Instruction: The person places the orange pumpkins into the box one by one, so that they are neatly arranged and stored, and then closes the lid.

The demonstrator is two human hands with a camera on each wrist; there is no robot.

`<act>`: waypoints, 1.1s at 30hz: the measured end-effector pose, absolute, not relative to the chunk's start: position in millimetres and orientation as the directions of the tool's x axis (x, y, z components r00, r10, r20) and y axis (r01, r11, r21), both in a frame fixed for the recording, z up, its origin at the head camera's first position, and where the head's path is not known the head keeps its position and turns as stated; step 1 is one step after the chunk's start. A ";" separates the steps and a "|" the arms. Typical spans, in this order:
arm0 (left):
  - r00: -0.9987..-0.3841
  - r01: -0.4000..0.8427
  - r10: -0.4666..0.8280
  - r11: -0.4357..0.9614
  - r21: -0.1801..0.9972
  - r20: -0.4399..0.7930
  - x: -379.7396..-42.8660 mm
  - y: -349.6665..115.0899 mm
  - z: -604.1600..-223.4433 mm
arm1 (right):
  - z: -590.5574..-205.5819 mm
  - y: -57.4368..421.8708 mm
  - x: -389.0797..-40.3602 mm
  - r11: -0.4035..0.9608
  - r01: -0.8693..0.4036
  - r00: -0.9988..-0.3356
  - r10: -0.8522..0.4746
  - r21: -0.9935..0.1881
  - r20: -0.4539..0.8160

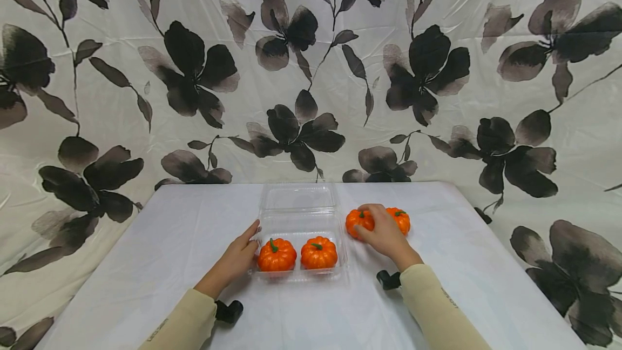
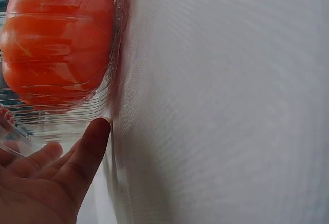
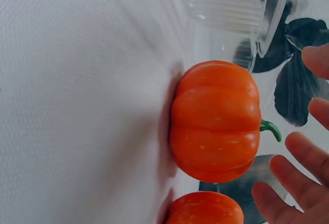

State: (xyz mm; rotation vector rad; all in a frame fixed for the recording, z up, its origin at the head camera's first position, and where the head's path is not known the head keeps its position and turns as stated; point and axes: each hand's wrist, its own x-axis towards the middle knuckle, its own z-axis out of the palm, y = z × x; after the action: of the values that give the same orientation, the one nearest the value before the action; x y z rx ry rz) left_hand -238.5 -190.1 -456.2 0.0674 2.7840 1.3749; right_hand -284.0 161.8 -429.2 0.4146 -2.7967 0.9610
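A clear plastic clamshell container lies with its lid folded back on the white table. Two small orange pumpkins, one on the left and one on the right, sit in its front part. My left hand rests its extended fingers against the container's left side. Over a third pumpkin, right of the container, my right hand is held with fingers spread. In the right wrist view those fingers are apart from its green stem. A fourth pumpkin stands just beyond, partly covered by that hand.
A white cloth covers the table. Behind it hangs a pale curtain with dark flower prints. Black wrist mounts, one at the left sleeve and one at the right, stick out inward close over the tabletop.
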 end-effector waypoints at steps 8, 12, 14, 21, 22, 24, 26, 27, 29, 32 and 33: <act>-0.998 0.013 0.051 0.618 0.786 -0.024 -237.9 -189.9 -455.3 | -432.8 164.3 -286.3 0.758 -0.257 -0.962 -0.143 -0.600 0.231; -0.999 0.013 0.050 0.622 0.783 -0.023 -237.7 -189.7 -455.4 | -435.5 167.8 -288.8 0.761 -0.252 -0.961 -0.122 -0.598 0.249; -0.998 0.015 0.051 0.621 0.783 -0.021 -237.8 -189.6 -455.5 | -435.8 169.9 -289.7 0.761 -0.257 -0.958 -0.120 -0.595 0.261; -0.999 0.023 0.051 0.623 0.782 -0.012 -238.2 -190.0 -457.0 | -433.6 177.0 -289.7 0.761 -0.272 -0.952 -0.127 -0.588 0.277; -0.999 0.022 0.050 0.625 0.781 -0.011 -238.2 -190.0 -457.2 | -433.5 178.3 -289.8 0.765 -0.271 -0.952 -0.125 -0.584 0.278; -0.999 0.018 0.048 0.624 0.781 -0.015 -238.3 -190.0 -457.7 | -433.2 180.5 -289.8 0.773 -0.266 -0.953 -0.120 -0.575 0.279; -0.999 0.015 0.046 0.623 0.782 -0.017 -238.3 -190.0 -457.9 | -432.6 182.7 -290.1 0.783 -0.262 -0.952 -0.114 -0.565 0.284; -0.999 0.015 0.046 0.623 0.782 -0.018 -238.4 -190.1 -458.0 | -432.1 183.7 -290.1 0.787 -0.259 -0.952 -0.109 -0.560 0.287; -0.999 0.013 0.047 0.620 0.784 -0.021 -238.7 -190.3 -458.4 | -431.3 186.1 -290.5 0.792 -0.261 -0.949 -0.106 -0.552 0.296; -0.999 0.011 0.047 0.618 0.786 -0.023 -238.7 -190.5 -458.5 | -430.8 190.1 -291.8 0.796 -0.261 -0.948 -0.104 -0.545 0.302; -0.999 0.010 0.047 0.618 0.786 -0.025 -238.8 -190.6 -458.7 | -430.9 191.6 -292.3 0.797 -0.257 -0.949 -0.100 -0.546 0.299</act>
State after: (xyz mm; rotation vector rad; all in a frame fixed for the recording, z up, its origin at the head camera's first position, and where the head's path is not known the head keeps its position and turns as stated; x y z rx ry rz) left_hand -238.8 -190.6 -458.7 0.0496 2.7871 1.3534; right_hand -292.3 191.6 -430.9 0.2764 -2.7311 0.8833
